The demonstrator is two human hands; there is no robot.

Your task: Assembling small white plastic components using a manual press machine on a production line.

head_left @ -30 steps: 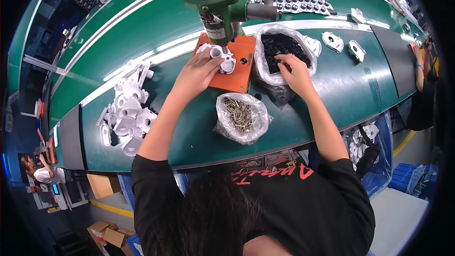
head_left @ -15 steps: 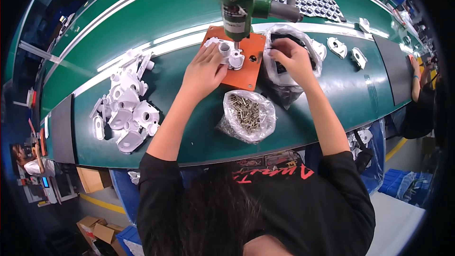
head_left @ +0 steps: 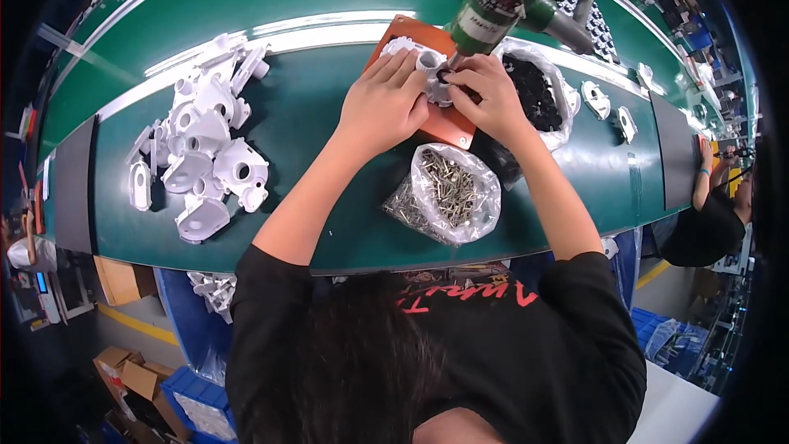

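A white plastic housing with a round collar rests on the orange plate, below the green press head. My left hand grips the housing from the left, fingers laid over it and thumb at its near side. At the housing's right side, my right hand is closed in a pinch on a small black part. That part touches or sits just over the housing; the fingers cover some of it. Right of this hand stands a clear bag of black parts.
A clear bag of metal pins stands nearer me. White housings are heaped at the left, with a few more at the right. Dark mats lie across the bench. A person works at far right.
My right hand has moved left from the bag of black parts to the housing, a black part now in its fingers. My left hand stays on the housing. The whole view has shifted.
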